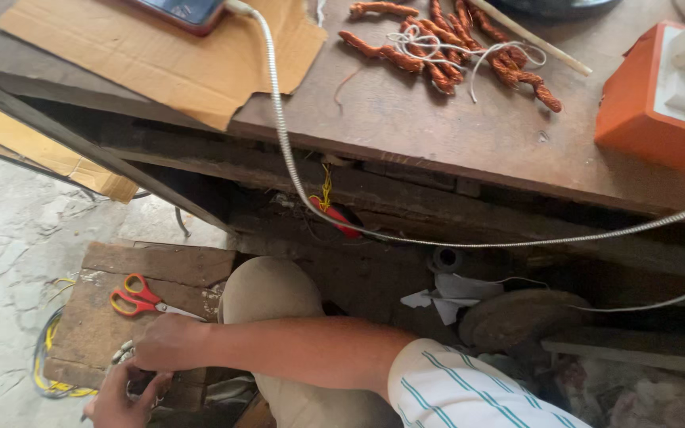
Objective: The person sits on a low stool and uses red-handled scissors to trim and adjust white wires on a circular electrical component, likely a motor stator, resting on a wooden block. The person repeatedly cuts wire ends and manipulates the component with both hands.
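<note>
right hand [164, 342] curled over a small metal part [123, 353] at the board [152, 261] edge | left hand [116, 404] below, grip unclear | scissors [148, 299] just beside on board | advice: brace part on board, keep fingers clear of blades

The person wears a short white sleeve [469, 392] with thin teal stripes, and khaki trousers [271, 297] rounded over one knee. The forearm [295, 349] is bare, and both hands carry no gloves.
</note>
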